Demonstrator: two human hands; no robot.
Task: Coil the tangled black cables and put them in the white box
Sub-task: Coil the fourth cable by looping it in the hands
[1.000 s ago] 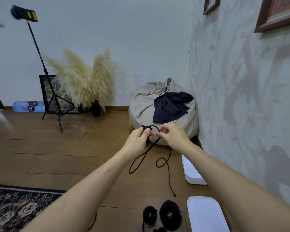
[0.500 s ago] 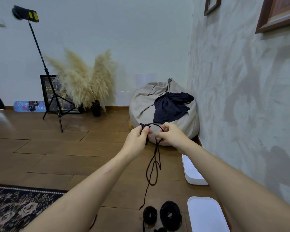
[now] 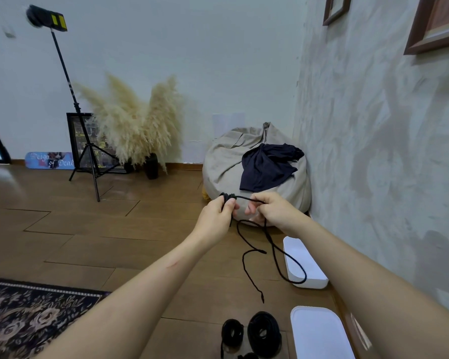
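My left hand (image 3: 219, 213) grips a small bundle of coiled turns of a thin black cable (image 3: 272, 251) at chest height. A short straight stretch of it runs to my right hand (image 3: 270, 209), which pinches the cable. Below the hands the loose rest hangs in open loops, its free end dangling near the floor. One loop hangs in front of the white box (image 3: 302, 263), which stands open on the floor by the right wall. Two coiled black cables (image 3: 254, 334) lie on the floor at the bottom, beside a white lid (image 3: 319, 332).
A beige bean bag (image 3: 231, 161) with a dark cloth on it sits in the corner just beyond my hands. A patterned rug (image 3: 24, 317) lies at the lower left. A light stand (image 3: 84, 141), pampas grass and framed pictures stand at the far left wall.
My hands have drawn apart, pulling a straight stretch of cable between them. The hanging part has swung to the right and spread into wider loops in front of the white box.
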